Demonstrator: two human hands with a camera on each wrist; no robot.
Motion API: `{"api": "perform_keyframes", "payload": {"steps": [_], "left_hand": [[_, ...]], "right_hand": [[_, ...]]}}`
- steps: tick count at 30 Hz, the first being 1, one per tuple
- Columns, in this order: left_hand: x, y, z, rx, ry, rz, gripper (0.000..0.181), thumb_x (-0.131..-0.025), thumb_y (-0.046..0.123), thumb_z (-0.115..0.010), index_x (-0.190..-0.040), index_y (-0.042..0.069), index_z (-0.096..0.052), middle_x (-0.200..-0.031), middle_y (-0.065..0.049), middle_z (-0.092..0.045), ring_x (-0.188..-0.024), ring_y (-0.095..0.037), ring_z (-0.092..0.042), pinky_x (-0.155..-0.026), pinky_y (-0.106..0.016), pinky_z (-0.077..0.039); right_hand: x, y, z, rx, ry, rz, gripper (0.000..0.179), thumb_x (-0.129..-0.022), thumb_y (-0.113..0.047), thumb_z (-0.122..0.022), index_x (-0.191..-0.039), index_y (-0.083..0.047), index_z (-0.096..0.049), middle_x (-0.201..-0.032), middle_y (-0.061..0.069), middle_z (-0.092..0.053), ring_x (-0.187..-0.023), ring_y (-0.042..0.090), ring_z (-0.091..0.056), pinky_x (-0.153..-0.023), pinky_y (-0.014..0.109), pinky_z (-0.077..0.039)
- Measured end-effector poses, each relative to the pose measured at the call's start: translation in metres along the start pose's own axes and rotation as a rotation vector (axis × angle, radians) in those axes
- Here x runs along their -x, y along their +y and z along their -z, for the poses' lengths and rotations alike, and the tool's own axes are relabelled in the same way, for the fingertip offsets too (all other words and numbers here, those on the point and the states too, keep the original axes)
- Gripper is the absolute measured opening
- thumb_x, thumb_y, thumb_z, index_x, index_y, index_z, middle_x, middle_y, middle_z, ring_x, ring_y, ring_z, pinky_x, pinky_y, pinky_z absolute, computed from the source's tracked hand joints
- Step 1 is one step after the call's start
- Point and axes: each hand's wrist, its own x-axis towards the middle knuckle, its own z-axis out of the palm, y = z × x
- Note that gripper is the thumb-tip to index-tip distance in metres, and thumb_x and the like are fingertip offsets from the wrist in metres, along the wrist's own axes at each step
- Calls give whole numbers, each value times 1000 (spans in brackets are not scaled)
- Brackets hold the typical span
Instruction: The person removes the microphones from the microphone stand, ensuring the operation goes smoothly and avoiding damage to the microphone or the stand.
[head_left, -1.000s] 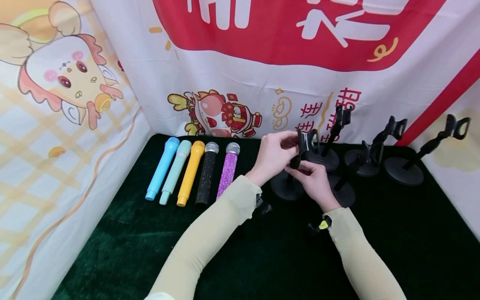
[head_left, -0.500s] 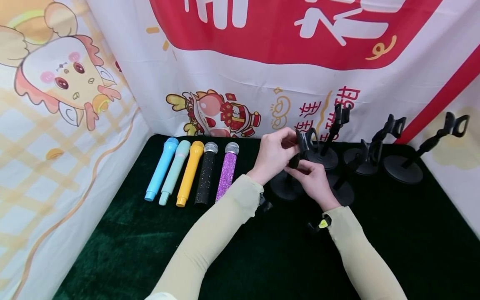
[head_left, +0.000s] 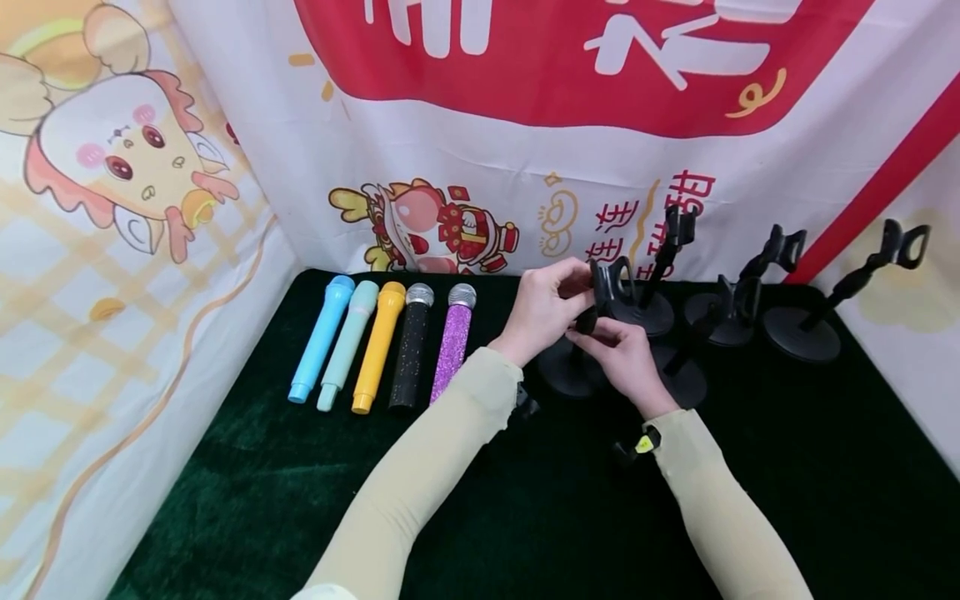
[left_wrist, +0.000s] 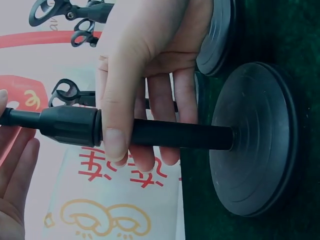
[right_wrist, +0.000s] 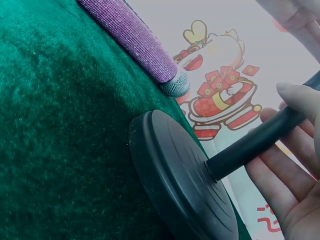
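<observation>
A black tabletop microphone stand with a round base (head_left: 566, 372) stands on the green cloth, its clip (head_left: 615, 286) at the top. Just below the clip, my left hand (head_left: 546, 308) grips the stand's upper part; in the left wrist view only some of its fingers (left_wrist: 22, 160) show at the edge. Lower down, my right hand (head_left: 626, 362) holds the pole (left_wrist: 182, 135) between thumb and fingers, just under the ribbed collar (left_wrist: 70, 125). In the right wrist view the same pole (right_wrist: 255, 145) rises from the base, which rests on the cloth.
Left of the hands lie several microphones in a row: blue (head_left: 322, 337), mint (head_left: 349, 343), yellow (head_left: 380, 346), black (head_left: 412, 350) and glittery purple (head_left: 453, 346). Several more black stands, such as the rightmost one (head_left: 802, 335), stand to the right. A printed curtain (head_left: 450, 150) hangs behind.
The head view has shifted slightly. Both hands keep to the same places on the stand, with hardly any visible movement.
</observation>
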Motion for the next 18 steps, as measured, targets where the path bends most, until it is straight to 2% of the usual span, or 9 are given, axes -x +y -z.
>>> {"api": "perform_keyframes", "payload": {"steps": [14, 18], "left_hand": [[2, -8, 0, 40, 0, -21, 13, -89, 1, -78, -99, 8, -74, -96, -2, -74, -87, 0, -68, -80, -21, -55], [2, -9, 0, 53, -2, -23, 13, -89, 0, -78, -100, 8, -74, -96, -1, -75, -87, 0, -68, -80, -21, -56]], "right_hand": [[-2, 0, -3, 3, 0, -10, 19, -93, -14, -77, -105, 0, -78, -96, 8, -77, -89, 12, -67, -81, 26, -50], [-8, 19, -3, 7, 6, -10, 20, -93, -18, -78, -104, -2, -78, -95, 7, -77, -89, 14, -66, -80, 26, -50]]}}
